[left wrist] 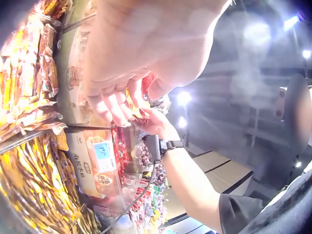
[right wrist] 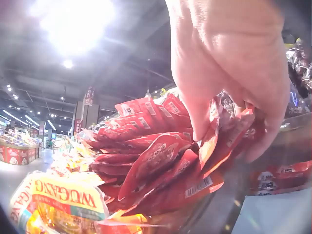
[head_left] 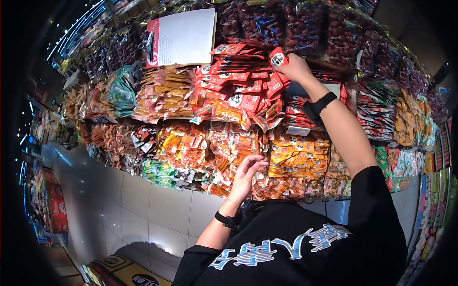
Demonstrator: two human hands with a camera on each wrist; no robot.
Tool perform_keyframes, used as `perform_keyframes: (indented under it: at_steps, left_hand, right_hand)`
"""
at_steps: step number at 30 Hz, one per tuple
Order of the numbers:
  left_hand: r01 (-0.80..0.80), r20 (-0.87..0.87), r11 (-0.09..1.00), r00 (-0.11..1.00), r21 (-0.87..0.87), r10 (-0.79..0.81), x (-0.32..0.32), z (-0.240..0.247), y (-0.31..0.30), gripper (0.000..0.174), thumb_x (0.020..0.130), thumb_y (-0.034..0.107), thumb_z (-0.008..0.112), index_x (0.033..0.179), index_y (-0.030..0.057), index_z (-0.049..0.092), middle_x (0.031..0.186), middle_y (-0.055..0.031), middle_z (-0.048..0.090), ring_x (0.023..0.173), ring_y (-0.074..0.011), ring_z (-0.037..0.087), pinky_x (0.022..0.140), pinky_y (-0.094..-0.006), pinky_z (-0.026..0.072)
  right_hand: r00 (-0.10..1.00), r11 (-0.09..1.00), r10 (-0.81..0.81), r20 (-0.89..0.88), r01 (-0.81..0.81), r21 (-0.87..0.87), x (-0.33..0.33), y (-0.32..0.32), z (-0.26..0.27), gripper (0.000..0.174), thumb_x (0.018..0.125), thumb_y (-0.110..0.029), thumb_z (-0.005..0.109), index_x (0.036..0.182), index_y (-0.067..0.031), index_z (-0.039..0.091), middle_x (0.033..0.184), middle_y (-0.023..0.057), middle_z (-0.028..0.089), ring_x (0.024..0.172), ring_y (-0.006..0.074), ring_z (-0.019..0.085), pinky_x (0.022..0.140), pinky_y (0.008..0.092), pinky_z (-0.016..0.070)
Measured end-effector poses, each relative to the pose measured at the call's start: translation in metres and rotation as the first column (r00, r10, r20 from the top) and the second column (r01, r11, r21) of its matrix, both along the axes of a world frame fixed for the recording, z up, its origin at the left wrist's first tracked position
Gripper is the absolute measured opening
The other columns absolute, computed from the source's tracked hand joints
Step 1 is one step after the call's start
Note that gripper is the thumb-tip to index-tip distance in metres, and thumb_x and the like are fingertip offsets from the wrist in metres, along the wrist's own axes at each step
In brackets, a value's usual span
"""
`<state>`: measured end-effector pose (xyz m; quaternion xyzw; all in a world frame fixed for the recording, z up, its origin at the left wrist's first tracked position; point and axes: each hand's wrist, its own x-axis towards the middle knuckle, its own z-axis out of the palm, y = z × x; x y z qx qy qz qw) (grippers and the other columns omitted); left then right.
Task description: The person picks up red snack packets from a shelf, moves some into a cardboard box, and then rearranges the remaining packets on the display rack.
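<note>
One right hand [right wrist: 229, 63] pinches at least one red packet [head_left: 278, 58]; left fingers [left wrist: 115, 108] curve loosely.

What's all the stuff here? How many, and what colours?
Flat shiny plastic packets: many, red, middle pile
Rectangular clipboard: one, white paper, red edge, left of pile
Clear plastic bags: many, dark red, back
Crinkled plastic packets: many, orange-brown, left and front
Narrow plastic packets: many, yellow, front
Glossy plastic packets: several, green, front edge
Square floor tiles: many, grey, below
Short-sleeved shirt: one, black, on the person
Wristbands: two, black, one per wrist
Left hand: one, bare, above front packets
Right hand: one, bare, gripping red packet
</note>
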<state>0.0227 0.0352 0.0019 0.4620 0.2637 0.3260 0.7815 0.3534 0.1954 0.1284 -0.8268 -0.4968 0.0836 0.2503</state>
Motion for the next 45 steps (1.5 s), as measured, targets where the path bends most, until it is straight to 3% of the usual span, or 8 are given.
perform_keyframes:
  at_steps: [4, 13, 25, 33, 34, 37, 38, 45]
  left_hand:
    - [0.057, 0.001, 0.998, 0.998, 0.009, -0.057, -0.009, 0.001, 0.014, 0.024, 0.103, 0.011, 0.049, 0.124, -0.0011, 0.054, 0.12, -0.0127, 0.065, 0.112, -0.0185, 0.063, 0.1, -0.0332, 0.047]
    - [0.158, -0.003, 0.987, 0.987, 0.0, -0.158, -0.017, -0.002, 0.028, 0.022, 0.104, 0.01, 0.05, 0.122, -0.0004, 0.056, 0.118, -0.0109, 0.067, 0.109, -0.0171, 0.064, 0.098, -0.031, 0.0472]
    - [0.194, -0.011, 0.981, 0.981, -0.01, -0.194, 0.0, -0.005, 0.012, 0.023, 0.104, 0.011, 0.046, 0.122, -0.0007, 0.054, 0.116, -0.0128, 0.067, 0.107, -0.0201, 0.065, 0.098, -0.0337, 0.0495]
    - [0.119, -0.066, 0.993, 0.991, 0.003, -0.119, 0.03, -0.006, -0.021, 0.022, 0.104, 0.011, 0.046, 0.121, 0.0005, 0.055, 0.114, -0.012, 0.067, 0.105, -0.0198, 0.066, 0.097, -0.0335, 0.0499]
    - [0.113, -0.055, 0.994, 0.992, 0.0, -0.113, 0.034, -0.003, -0.027, 0.022, 0.104, 0.012, 0.047, 0.121, 0.0009, 0.055, 0.114, -0.0117, 0.067, 0.105, -0.0191, 0.065, 0.097, -0.0326, 0.0497]
    - [0.089, -0.058, 0.996, 0.994, -0.015, -0.09, 0.052, -0.005, -0.046, 0.022, 0.104, 0.012, 0.047, 0.121, 0.001, 0.055, 0.114, -0.0114, 0.067, 0.106, -0.0184, 0.065, 0.096, -0.0315, 0.0493]
    - [0.076, -0.064, 0.997, 0.995, -0.012, -0.076, 0.056, -0.001, -0.051, 0.021, 0.104, 0.012, 0.047, 0.121, 0.001, 0.055, 0.114, -0.0113, 0.067, 0.106, -0.0179, 0.064, 0.096, -0.0307, 0.0489]
    - [0.011, -0.03, 0.999, 0.999, -0.036, -0.012, 0.08, -0.004, -0.079, 0.021, 0.103, 0.011, 0.048, 0.12, 0.0005, 0.054, 0.114, -0.0113, 0.067, 0.106, -0.0178, 0.064, 0.098, -0.0317, 0.0487]
  right_hand:
    - [0.999, 0.997, -0.014, -0.036, 0.011, -0.073, 0.003, -0.007, 0.008, 0.057, 0.074, -0.035, 0.081, 0.112, 0.003, 0.063, 0.115, 0.0255, 0.067, 0.108, 0.0399, 0.065, 0.091, 0.0442, 0.0505]
    - [0.997, 0.951, 0.042, 0.063, -0.059, 0.305, 0.053, -0.087, 0.011, 0.052, 0.078, -0.027, 0.078, 0.118, 0.0007, 0.06, 0.111, 0.0217, 0.068, 0.105, 0.0356, 0.066, 0.09, 0.0409, 0.0508]
    - [0.832, 0.926, 0.372, 0.412, -0.364, -0.102, 0.108, -0.151, -0.047, 0.045, 0.08, -0.007, 0.065, 0.123, -0.0038, 0.052, 0.117, 0.0168, 0.054, 0.119, 0.0372, 0.052, 0.098, 0.0461, 0.0433]
    - [0.791, 0.908, 0.404, 0.46, -0.407, -0.098, 0.102, -0.167, -0.07, 0.054, 0.094, -0.033, 0.056, 0.137, -0.0017, 0.045, 0.139, 0.0182, 0.049, 0.131, 0.0352, 0.044, 0.112, 0.0475, 0.0306]
    - [0.751, 0.902, 0.379, 0.541, -0.43, -0.035, 0.105, -0.166, -0.073, 0.051, 0.097, -0.036, 0.055, 0.135, -0.0026, 0.051, 0.136, 0.0182, 0.054, 0.126, 0.0342, 0.051, 0.108, 0.0448, 0.0371]
    - [0.918, 0.922, 0.38, 0.116, -0.385, 0.029, 0.133, -0.153, -0.068, 0.041, 0.096, -0.031, 0.056, 0.125, -0.0019, 0.061, 0.124, 0.0183, 0.062, 0.115, 0.0338, 0.059, 0.099, 0.041, 0.0459]
    - [0.887, 0.89, 0.396, 0.239, -0.435, 0.137, 0.136, -0.149, -0.067, 0.03, 0.095, -0.024, 0.06, 0.113, -0.0015, 0.067, 0.107, 0.0171, 0.07, 0.101, 0.0338, 0.066, 0.087, 0.0397, 0.0516]
    - [0.905, 0.922, 0.386, 0.177, -0.373, -0.104, 0.148, -0.14, -0.053, 0.024, 0.09, -0.02, 0.064, 0.108, -0.0054, 0.071, 0.095, 0.0197, 0.071, 0.09, 0.0377, 0.067, 0.08, 0.0432, 0.0527]
